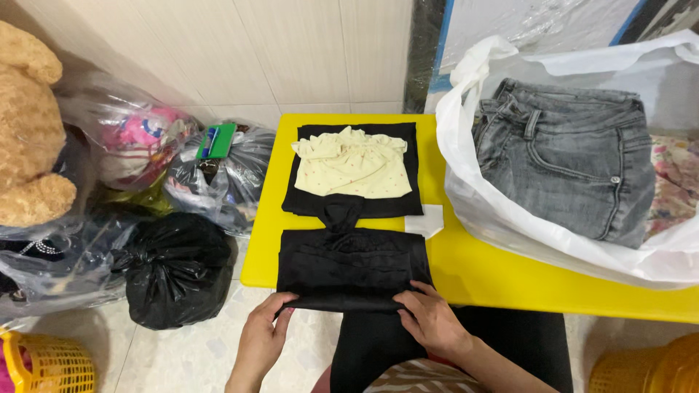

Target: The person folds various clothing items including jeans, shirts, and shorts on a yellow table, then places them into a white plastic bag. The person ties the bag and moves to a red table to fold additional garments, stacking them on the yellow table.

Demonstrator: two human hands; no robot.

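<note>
Head view is showing both hands working at the near edge of a yellow table [466, 269]. Left hand [263, 336] is curling its fingers around the left end of a folded black garment [353, 266], while right hand [431, 319] is pinching the same folded edge at its right end. Behind it, a cream ruffled top [353, 167] is lying on another black cloth [408, 207]. Grey jeans [568, 167] are sitting in a white plastic bag [466, 189] to the right; a black rubbish bag [178, 269] is resting on the floor.
</note>
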